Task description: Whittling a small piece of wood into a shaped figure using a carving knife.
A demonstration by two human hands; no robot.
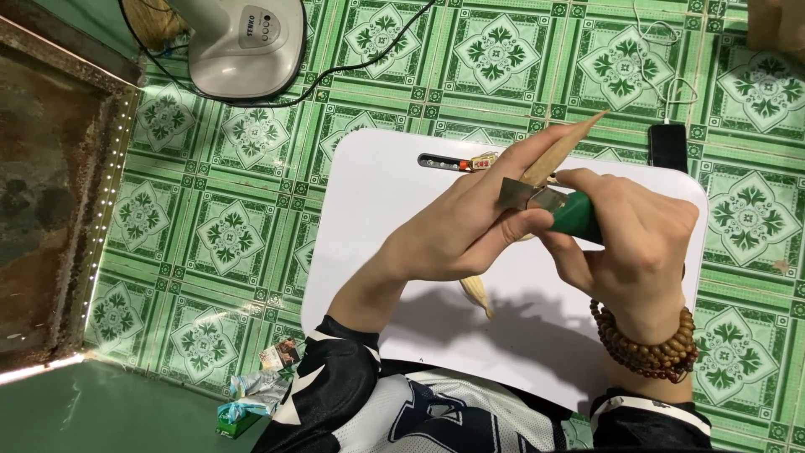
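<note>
- From the head view, one stick [560, 153], one knife [553, 207] and one white board [377, 218] are seen.
- The stick is gripped by the left hand [470, 220] over the board; its long line runs from low left to its tip, which points up and right.
- The green knife handle is gripped by the right hand [629, 243], with the blade laid on the stick.
- One fan base [243, 46], one phone [668, 147] and small packets [256, 394] are seen on the green tiled floor [218, 235].
</note>
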